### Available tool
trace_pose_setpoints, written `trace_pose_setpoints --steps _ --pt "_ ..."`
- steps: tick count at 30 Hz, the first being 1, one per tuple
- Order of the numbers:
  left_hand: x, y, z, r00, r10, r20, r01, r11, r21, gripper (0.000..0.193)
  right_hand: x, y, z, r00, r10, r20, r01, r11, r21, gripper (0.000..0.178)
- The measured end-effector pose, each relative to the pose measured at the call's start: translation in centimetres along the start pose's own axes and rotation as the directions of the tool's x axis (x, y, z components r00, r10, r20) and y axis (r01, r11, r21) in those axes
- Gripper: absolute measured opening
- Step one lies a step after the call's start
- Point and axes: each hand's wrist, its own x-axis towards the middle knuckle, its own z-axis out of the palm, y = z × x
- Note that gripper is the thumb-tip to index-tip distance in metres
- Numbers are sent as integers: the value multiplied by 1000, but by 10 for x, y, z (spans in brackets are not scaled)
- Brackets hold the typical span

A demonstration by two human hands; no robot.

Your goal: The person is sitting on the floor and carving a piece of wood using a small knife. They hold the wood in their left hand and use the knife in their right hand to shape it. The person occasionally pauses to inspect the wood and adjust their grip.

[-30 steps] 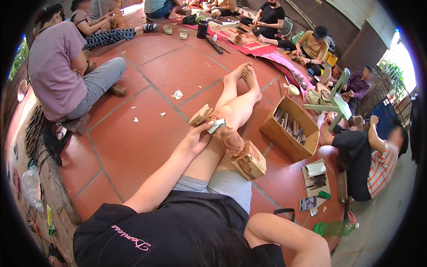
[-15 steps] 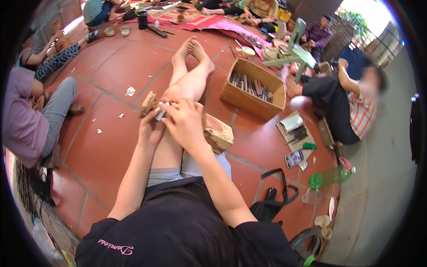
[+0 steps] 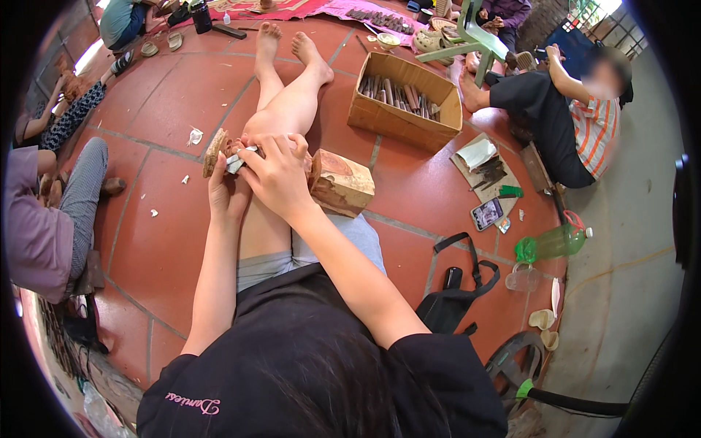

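Observation:
A reddish-brown wooden carving lies across my lap, with a pale square wooden block (image 3: 343,184) at its right end and a rough, rounded end (image 3: 212,152) at its left. My left hand (image 3: 228,196) supports the left part of the carving from below, its fingers partly hidden. Over the carving, my right hand (image 3: 276,175) bends its fingers and pinches a small grey-white folded piece (image 3: 238,160), perhaps sandpaper, against the reddish wood. The middle of the carving is mostly covered by my right hand.
Beyond my legs to the right stands a cardboard box (image 3: 365,117) of long-handled tools. Nearer are a phone (image 3: 487,214), a green bottle (image 3: 558,243) and a black bag (image 3: 445,312). People sit at left and right; a green chair (image 3: 478,36) stands behind.
My crossed feet have come apart. The view has tilted lower, so the far mat shows less. My right hand still presses the grey-white piece on the carving, which has shifted slightly left.

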Motion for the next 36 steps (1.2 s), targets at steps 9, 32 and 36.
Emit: trace_pose_setpoints --steps 9,32,36 --pt "3 6 -14 999 47 -5 -47 998 38 41 8 3 2 985 -92 -147 88 996 -33 9" --pt "7 3 -14 997 62 -45 -62 998 2 39 5 14 -15 976 50 -210 -55 998 -16 9" --pt "5 5 -17 997 66 -26 -67 998 -15 40 6 29 -14 971 43 -236 -74 989 -125 8"
